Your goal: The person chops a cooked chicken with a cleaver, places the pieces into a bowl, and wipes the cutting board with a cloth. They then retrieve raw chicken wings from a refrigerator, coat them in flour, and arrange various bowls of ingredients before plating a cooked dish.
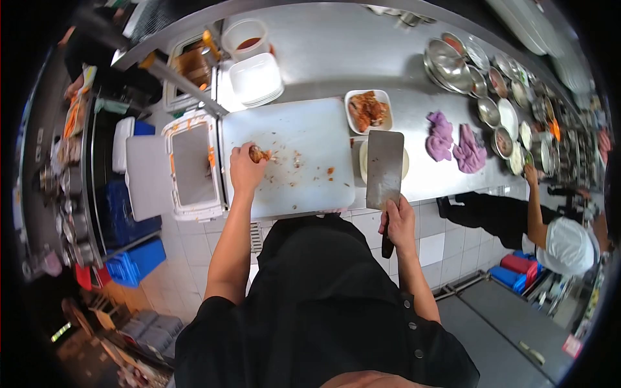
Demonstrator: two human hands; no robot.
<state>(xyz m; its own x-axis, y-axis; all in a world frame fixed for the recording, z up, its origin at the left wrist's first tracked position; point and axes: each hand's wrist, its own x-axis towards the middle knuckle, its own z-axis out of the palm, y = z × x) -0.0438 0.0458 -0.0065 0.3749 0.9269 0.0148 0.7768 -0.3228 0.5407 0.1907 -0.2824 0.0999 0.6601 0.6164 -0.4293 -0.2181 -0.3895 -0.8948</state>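
Note:
My left hand (244, 167) is closed on a reddish-brown piece of cooked meat (259, 154) over the left part of a white cutting board (284, 123). Crumbs and small scraps are scattered across the board. In my right hand (398, 223) is a cleaver (385, 165), gripped by its dark handle. Its wide blade points away from me, right of the board, and partly covers a pale round item (363, 161) beneath it. Beyond the blade, a white square dish (351, 116) holds chopped reddish meat (368, 111).
Stacked white dishes (255, 81) and a tub of red sauce (246, 39) stand behind the board. To its left is a stained white container (194, 208). Two purple cloths (440, 137) and several metal bowls (446, 61) lie rightward. A person in a white cap (569, 247) works at right.

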